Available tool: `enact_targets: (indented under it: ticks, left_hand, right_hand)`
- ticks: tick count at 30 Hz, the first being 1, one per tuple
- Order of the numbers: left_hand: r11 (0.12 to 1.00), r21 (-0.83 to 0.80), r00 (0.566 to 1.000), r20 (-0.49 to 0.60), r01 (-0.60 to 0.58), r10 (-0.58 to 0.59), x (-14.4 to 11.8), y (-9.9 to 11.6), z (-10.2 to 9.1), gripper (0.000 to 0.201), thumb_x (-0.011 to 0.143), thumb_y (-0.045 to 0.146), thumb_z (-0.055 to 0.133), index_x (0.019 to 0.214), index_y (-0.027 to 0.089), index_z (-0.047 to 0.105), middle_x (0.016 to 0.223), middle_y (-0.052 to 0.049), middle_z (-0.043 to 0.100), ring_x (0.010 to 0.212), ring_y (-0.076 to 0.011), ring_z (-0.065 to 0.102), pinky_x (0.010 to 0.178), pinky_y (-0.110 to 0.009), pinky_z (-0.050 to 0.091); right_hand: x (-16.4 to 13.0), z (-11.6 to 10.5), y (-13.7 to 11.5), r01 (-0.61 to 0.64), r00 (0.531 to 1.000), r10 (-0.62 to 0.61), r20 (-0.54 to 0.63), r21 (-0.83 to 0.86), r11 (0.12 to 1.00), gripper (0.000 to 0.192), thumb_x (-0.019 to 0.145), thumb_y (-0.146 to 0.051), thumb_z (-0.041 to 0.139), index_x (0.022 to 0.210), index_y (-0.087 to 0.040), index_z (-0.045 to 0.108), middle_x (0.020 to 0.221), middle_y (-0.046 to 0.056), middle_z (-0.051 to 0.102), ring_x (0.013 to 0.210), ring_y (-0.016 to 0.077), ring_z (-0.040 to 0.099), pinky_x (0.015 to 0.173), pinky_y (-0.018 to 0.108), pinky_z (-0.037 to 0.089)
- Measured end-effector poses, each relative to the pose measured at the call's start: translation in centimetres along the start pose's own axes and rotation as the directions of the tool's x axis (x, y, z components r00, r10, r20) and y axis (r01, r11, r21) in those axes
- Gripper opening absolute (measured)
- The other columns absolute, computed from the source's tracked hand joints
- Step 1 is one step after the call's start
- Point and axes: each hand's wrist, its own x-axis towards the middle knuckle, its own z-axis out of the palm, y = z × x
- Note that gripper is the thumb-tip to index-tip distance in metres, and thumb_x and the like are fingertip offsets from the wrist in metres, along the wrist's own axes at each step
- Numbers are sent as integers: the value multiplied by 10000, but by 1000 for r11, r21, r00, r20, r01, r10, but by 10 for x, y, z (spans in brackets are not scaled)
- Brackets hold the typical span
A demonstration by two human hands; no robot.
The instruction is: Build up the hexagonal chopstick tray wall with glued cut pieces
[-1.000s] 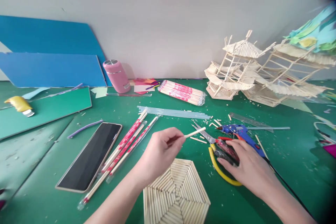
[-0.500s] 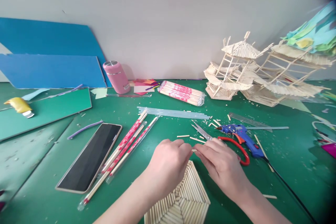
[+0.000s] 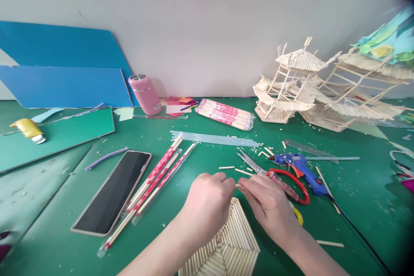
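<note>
Both hands' grips, left (image 3: 208, 200) and right (image 3: 267, 205), pinch one stick (image 3: 238, 185) above green table (image 3: 64, 224).

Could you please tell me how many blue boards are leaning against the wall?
2: the darker blue board stands behind, and the lighter blue board leans in front of it, far left beside the pink bottle.

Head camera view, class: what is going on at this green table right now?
A person's left hand and right hand meet fingertip to fingertip over the far corner of a hexagonal panel of wooden sticks, pinching a short stick piece between them. Red-handled scissors and a blue glue gun lie just beyond the right hand. Wrapped chopsticks and a phone lie to the left, and stick-built model pavilions stand at the back right.
</note>
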Motion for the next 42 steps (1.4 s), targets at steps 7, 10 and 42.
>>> enact_targets:
  ticks: [7,10,42]
  left_hand:
    - [1000,16,999,-39,-1,1,-1,-1,0,209,796,76,392,655,157,522,569,-4,488,482,-136,452,461,-248,292]
    - [1000,12,998,-62,-2,3,-1,-2,1,220,804,86,389,645,154,526,554,-4,479,469,-130,441,454,-244,295]
    - [587,-791,981,86,173,-174,5,-34,-8,257,859,312,447,849,142,639,687,-8,559,615,-109,456,545,-222,372]
  right_hand:
    - [1,3,-2,-10,1000,10,-3,15,1000,252,894,-202,380,839,-159,622,686,44,556,644,152,499,568,280,392]
    - [2,3,-2,-19,1000,19,-4,13,1000,256,892,-201,374,832,-165,620,673,39,549,635,153,494,561,280,389]
    - [17,4,24,-155,978,150,147,25,988,248,898,-266,374,924,-187,608,772,52,617,757,207,539,680,373,428]
